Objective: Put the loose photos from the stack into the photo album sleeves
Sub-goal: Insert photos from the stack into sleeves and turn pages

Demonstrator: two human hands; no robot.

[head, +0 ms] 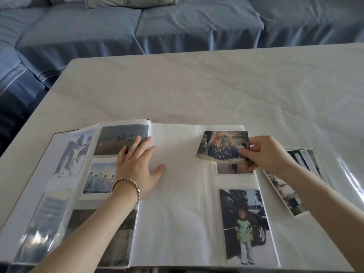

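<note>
A person's right hand (266, 154) pinches a loose photo (222, 146) by its right edge, thumb on the print's face and fingers curled behind. It holds the print, tilted slightly, over the upper part of the open photo album's (177, 194) right-hand page. The left hand (137, 164), a bracelet (127, 186) at its wrist, lies flat with fingers straight and spread across the album's centre fold. Its fingertips rest on the top photo of the left page and its thumb on the white right page. The two hands are well apart, with the held print between them, nearer the right one.

Just below the held print, a mounted photo (232, 169) shows only its lower edge, the rest hidden behind the print and the fingers. Lower on the same page sits a portrait photo (244, 225) of a child in green beside a dark car. The left page is filled with pictures under a glossy film.

The stack of loose photos (287, 190) lies on the table (197, 85) just beside the album's right edge, partly under the right forearm and fanned out. A clear plastic sheet (346, 170) glints to its right. Beyond the pale, cloth-covered table stands a blue-covered sofa (157, 26).
</note>
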